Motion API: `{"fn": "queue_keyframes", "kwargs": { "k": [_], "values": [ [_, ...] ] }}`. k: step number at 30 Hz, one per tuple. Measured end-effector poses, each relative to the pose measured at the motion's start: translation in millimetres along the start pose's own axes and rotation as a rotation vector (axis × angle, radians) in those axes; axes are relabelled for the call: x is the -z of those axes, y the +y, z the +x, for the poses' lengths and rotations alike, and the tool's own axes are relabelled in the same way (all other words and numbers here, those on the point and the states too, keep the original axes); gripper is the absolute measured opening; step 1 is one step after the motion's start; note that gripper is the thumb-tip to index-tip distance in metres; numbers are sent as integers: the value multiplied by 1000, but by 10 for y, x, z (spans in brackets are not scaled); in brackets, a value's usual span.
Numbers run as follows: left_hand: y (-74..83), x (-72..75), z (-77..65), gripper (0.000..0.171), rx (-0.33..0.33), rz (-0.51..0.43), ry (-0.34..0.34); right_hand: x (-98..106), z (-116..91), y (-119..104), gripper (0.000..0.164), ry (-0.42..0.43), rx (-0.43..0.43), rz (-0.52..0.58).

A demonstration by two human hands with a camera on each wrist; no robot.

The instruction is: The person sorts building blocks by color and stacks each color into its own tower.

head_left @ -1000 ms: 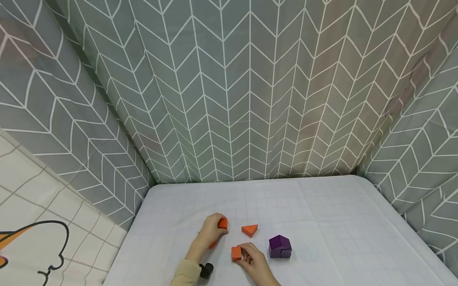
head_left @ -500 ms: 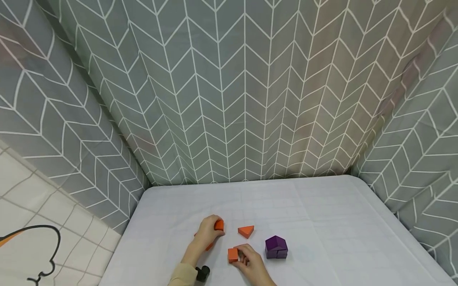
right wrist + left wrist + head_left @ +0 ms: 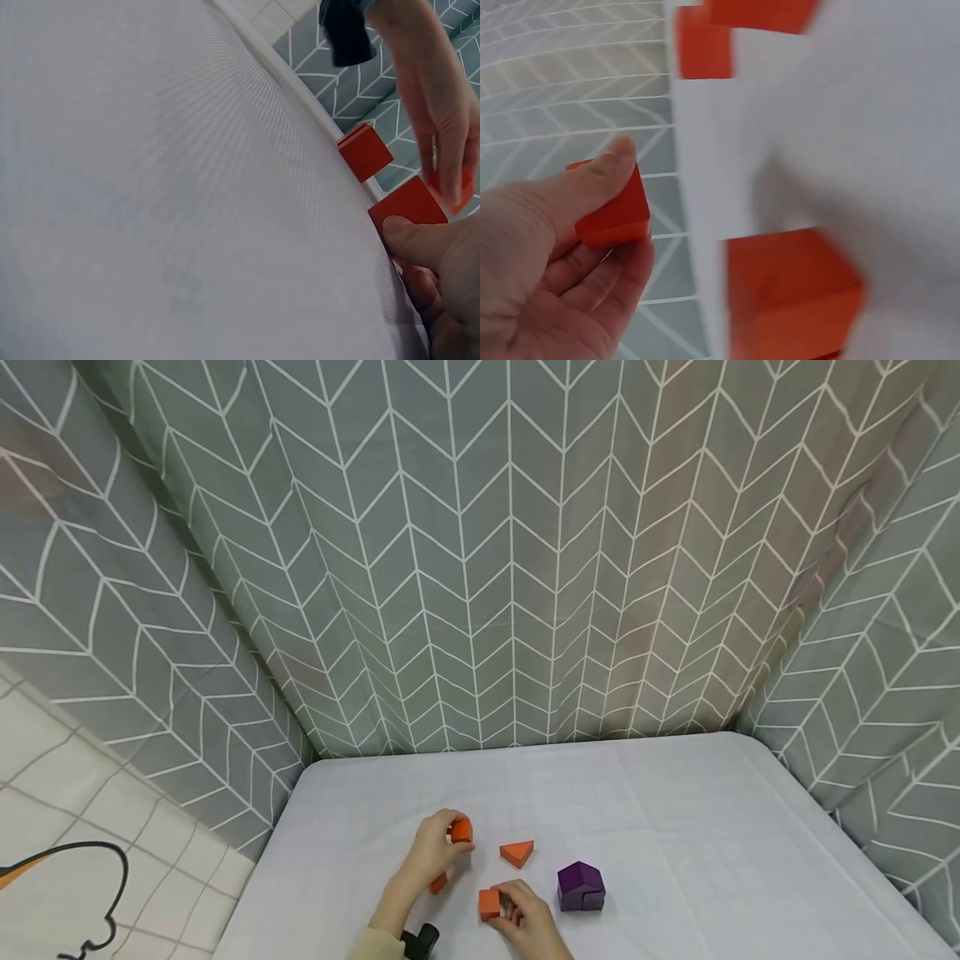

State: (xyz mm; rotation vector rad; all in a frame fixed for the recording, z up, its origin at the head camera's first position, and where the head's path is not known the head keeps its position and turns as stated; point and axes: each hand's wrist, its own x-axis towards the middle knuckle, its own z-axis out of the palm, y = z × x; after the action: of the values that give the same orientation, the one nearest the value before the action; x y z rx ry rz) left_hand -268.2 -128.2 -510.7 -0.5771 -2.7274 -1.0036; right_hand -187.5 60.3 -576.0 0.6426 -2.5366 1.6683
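My left hand (image 3: 433,846) pinches an orange block (image 3: 461,830) between thumb and fingers. In the left wrist view this block (image 3: 619,217) shows flat faces and sits at the fingertips. Nearer the front of the table, my right hand (image 3: 528,922) grips an orange cube (image 3: 489,904), thumb on its near side. The right wrist view has the thumb pressed on that cube's face (image 3: 409,206). Another orange block (image 3: 438,883) lies beside my left forearm, partly covered by it. An orange triangular block (image 3: 517,853) rests between and beyond the two hands.
Right of my right hand stands a small house-shaped stack of purple blocks (image 3: 581,887). A white cloth covers the table (image 3: 675,843). Patterned grey curtains (image 3: 487,568) close off the back and sides. A black wrist camera (image 3: 422,941) sits on my left wrist.
The head view shifts slightly. My left forearm moves a little left, covering an orange sliver seen earlier on its left side. Both hands keep their blocks nearly still.
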Motion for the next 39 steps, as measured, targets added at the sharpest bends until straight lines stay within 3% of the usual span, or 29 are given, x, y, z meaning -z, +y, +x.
{"fn": "queue_keyframes", "kwargs": {
  "k": [8,16,25,34,39],
  "values": [
    [296,382,-93,38,-37,-51,103,4,4,17,35,-1,-15,9],
    [416,531,-390,38,-51,-52,28,-5,1,27,34,-2,13,17],
    [328,397,-637,37,-79,-26,-2,-2,-17,20,33,8,26,7],
    [193,135,-751,34,-105,22,-56,-15,-6,6,32,33,42,-16],
    [149,-10,-795,32,-71,34,-116,-25,-19,13,32,38,36,-5]
  ]
}}
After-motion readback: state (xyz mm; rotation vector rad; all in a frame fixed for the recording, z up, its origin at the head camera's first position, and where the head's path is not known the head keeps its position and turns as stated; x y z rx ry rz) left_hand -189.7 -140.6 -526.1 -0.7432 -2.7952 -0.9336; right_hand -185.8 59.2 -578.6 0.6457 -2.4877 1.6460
